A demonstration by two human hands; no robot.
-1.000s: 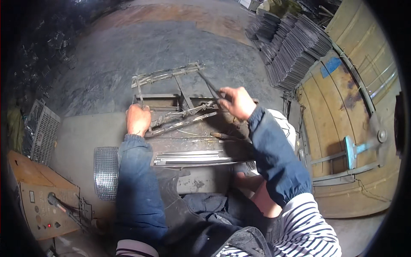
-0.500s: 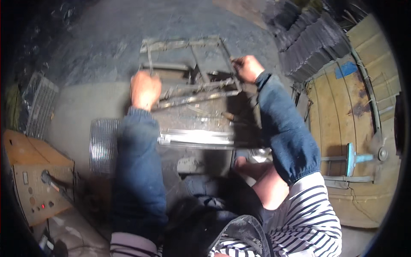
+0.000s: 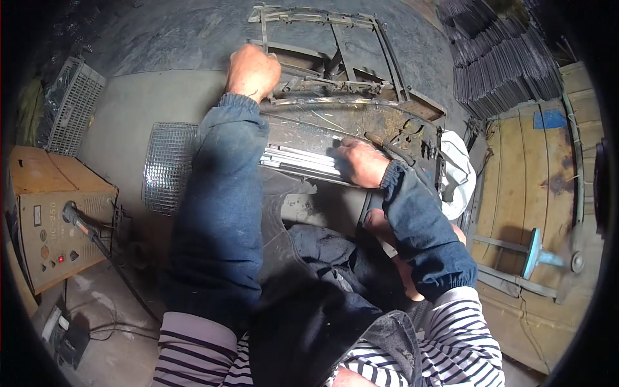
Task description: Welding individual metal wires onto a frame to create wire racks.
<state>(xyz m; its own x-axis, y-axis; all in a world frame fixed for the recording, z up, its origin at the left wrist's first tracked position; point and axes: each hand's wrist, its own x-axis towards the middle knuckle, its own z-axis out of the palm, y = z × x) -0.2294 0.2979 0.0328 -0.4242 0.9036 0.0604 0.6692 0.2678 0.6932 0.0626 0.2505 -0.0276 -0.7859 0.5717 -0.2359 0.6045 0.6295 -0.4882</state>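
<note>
A rectangular metal frame [image 3: 322,84] with crossbars lies at the far edge of a worn work surface [image 3: 300,132]. My left hand [image 3: 253,72] is closed in a fist round its left side bar. Nearer me, my right hand [image 3: 364,161] is bent down with curled fingers over the right end of several bright metal strips [image 3: 300,159]. Its fingertips are partly hidden, so whether it grips a strip cannot be made out. Just beyond that hand lies a dark tool handle [image 3: 396,151], with small metal bits around it.
An orange machine box [image 3: 68,222] with knobs, a red light and a thick cable stands at left. Near it are a wire-grid stack [image 3: 169,168] and a grey crate [image 3: 76,106]. Stacked dark sheets [image 3: 500,61] lie far right, above yellowish boards [image 3: 516,187] and a light-blue metal piece [image 3: 534,255].
My right hand has let go of the frame's right side and come back to the metal strips. My left hand stays on the frame. The whole view has shifted.
</note>
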